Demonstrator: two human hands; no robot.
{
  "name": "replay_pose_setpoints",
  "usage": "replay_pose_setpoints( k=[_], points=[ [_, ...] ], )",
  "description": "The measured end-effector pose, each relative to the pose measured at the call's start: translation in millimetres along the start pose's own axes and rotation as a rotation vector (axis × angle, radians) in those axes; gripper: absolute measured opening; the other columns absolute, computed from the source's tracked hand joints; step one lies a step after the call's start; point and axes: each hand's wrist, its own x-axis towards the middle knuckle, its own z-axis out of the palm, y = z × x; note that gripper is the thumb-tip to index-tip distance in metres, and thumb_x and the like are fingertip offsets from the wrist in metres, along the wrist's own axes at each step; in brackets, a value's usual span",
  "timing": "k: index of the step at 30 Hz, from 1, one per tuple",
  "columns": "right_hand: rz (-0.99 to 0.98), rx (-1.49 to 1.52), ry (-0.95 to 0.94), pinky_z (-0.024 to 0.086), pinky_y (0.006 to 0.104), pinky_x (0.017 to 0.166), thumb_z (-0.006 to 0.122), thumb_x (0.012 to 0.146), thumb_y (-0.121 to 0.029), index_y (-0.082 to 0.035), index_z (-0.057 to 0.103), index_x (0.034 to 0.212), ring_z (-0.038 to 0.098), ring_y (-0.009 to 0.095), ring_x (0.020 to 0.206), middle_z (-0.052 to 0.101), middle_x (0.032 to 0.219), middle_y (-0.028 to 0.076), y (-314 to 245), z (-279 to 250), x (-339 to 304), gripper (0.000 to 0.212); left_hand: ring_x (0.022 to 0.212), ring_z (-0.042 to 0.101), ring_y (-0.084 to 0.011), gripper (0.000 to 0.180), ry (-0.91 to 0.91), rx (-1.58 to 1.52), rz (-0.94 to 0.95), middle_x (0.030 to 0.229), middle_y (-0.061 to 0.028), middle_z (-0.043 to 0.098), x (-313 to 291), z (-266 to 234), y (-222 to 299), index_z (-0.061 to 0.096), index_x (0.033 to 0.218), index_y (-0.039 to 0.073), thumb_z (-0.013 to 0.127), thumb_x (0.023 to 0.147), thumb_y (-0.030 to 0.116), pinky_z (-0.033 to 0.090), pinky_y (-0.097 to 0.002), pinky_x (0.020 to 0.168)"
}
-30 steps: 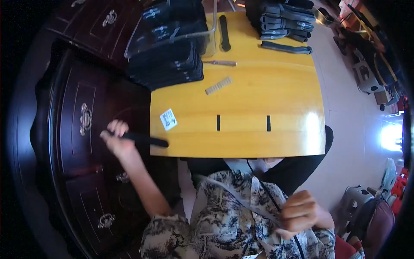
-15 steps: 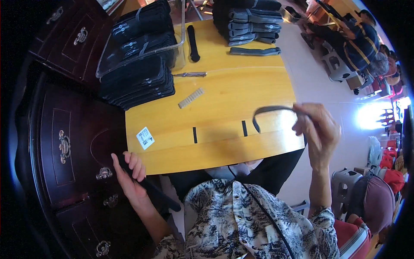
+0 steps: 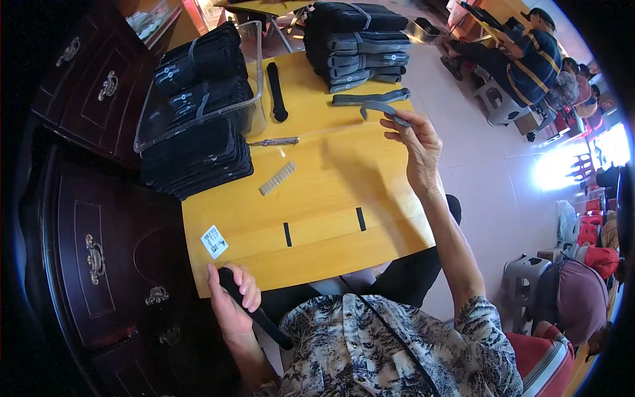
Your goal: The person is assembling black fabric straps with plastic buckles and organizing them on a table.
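Observation:
In my right hand (image 3: 420,145) a grey fabric strap (image 3: 378,107) is pinched by one end, its loose end curling to the left above the far right of the table. Just beyond it lies a similar folded grey strap (image 3: 350,100), in front of a tall stack of banded grey and black straps (image 3: 364,59). My left hand (image 3: 235,301), low at the table's near left corner, is closed around a long black strap (image 3: 268,325) that hangs toward my lap. The strap's far end is partly hidden by my fingers.
On the yellow table (image 3: 331,192) are a clear plastic bin (image 3: 258,86) of black bundles, a pile of black pieces (image 3: 198,159), a black strap (image 3: 278,92), a slim pointed tool (image 3: 274,141), a beige ribbed strip (image 3: 278,178) and a white label (image 3: 213,242). Dark drawers (image 3: 92,258) stand left.
My right hand has moved away from me and left with the grey strap, toward the stack. My left hand, still around the black strap, sits slightly lower and further right in view.

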Motion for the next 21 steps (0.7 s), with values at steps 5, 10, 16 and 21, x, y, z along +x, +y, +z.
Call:
replay_pose_setpoints(
  k=[5,10,16,21],
  points=[
    [0.168,-0.035,0.108,0.052,0.0302,0.082,0.048,0.094,-0.008,-0.001,0.052,0.113,0.064,0.023,0.1,0.063,0.107,0.014,24.9,-59.8,-20.2,0.02,0.037,0.03,-0.0104,0.055,-0.042,-0.002,-0.053,0.056,-0.0018,0.036,-0.6,-1.0,-3.8,0.041,0.068,0.009,0.03,0.096,0.055,0.025,-0.0231,0.033],
    [0.327,-0.053,0.136,0.053,0.0258,0.077,0.051,0.094,-0.012,-0.001,0.053,0.111,0.065,0.019,0.092,0.064,0.103,0.013,3.6,-105.8,-36.3,0.02,0.035,0.027,-0.0077,0.053,-0.015,0.023,-0.059,0.055,0.0003,0.035,4.4,10.8,-12.3,0.039,0.068,0.01,0.033,0.096,0.055,0.022,-0.0209,0.03],
    [0.61,-0.173,0.076,0.052,0.0195,0.064,0.057,0.093,-0.015,-0.001,0.056,0.103,0.062,0.008,0.068,0.065,0.081,0.005,-2.0,-136.7,-37.9,0.017,0.035,0.028,-0.0086,0.054,-0.092,0.008,-0.139,0.056,0.0,0.035,7.0,21.7,-18.7,0.04,0.068,0.009,0.032,0.096,0.055,0.022,-0.0217,0.03],
    [0.583,-0.356,0.022,0.048,0.0191,0.059,0.059,0.091,-0.015,-0.002,0.058,0.099,0.056,0.006,0.062,0.061,0.077,0.001,0.7,-133.6,-31.8,0.015,0.038,0.033,-0.0115,0.056,-0.176,0.011,-0.168,0.057,-0.0034,0.038,6.8,21.5,-19.5,0.042,0.069,0.007,0.029,0.097,0.054,0.027,-0.0242,0.034]
  ],
)
